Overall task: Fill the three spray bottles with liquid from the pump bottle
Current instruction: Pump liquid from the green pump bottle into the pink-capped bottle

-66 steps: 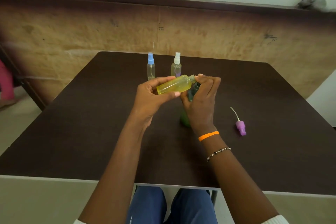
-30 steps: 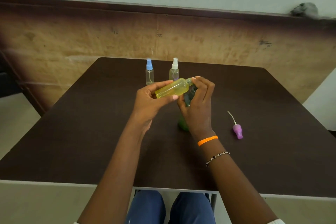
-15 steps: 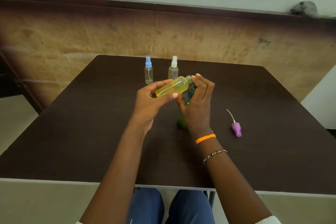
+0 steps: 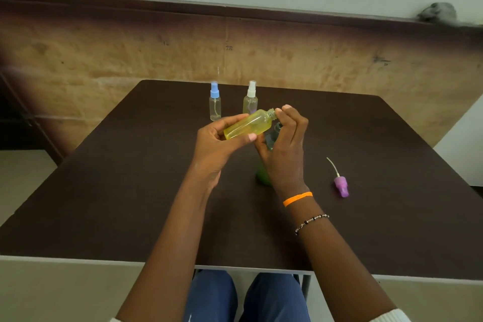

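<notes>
1. Reading any label is not possible; no writing shows on the bottles.
2. Your left hand [image 4: 217,146] curls round the uncapped yellow spray bottle [image 4: 248,125], clear plastic, tilted with its neck up to the right.
3. Your right hand [image 4: 285,144] curls over the pump bottle [image 4: 262,175], fingertips at the yellow bottle's neck; only the green base and grey top show.
4. Two capped clear spray bottles, blue-capped [image 4: 215,102] and white-capped [image 4: 250,98], stand upright at the far side of the dark matte table [image 4: 117,204].
5. One purple spray cap [image 4: 341,185] with dip tube lies right of your hands.
</notes>
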Demonstrator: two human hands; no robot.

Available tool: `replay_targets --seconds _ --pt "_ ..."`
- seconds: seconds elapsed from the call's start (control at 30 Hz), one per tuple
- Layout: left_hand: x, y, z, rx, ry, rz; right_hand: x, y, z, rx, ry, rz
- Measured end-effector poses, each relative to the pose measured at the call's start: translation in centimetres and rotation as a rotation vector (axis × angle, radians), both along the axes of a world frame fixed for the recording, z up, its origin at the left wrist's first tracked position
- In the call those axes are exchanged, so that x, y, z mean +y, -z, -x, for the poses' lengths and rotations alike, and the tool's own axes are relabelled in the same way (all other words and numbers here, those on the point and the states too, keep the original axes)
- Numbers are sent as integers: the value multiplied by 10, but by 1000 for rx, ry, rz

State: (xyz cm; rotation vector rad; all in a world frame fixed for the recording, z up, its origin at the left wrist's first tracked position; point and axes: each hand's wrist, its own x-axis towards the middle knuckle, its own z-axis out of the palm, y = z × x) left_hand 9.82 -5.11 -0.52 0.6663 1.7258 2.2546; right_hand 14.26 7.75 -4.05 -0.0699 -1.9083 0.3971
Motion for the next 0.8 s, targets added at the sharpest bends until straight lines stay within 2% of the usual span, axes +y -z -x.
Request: replay_targets --seconds 0.2,0.47,0.8 --pt "-1 3 2 13 5 12 0 -1 3 -4 -10 73" --pt "0 0 3 6 10 -7 1 1 0 -18 7 4" --pt "0 2 1 15 12 -3 0 -2 0 -20 -18 61"
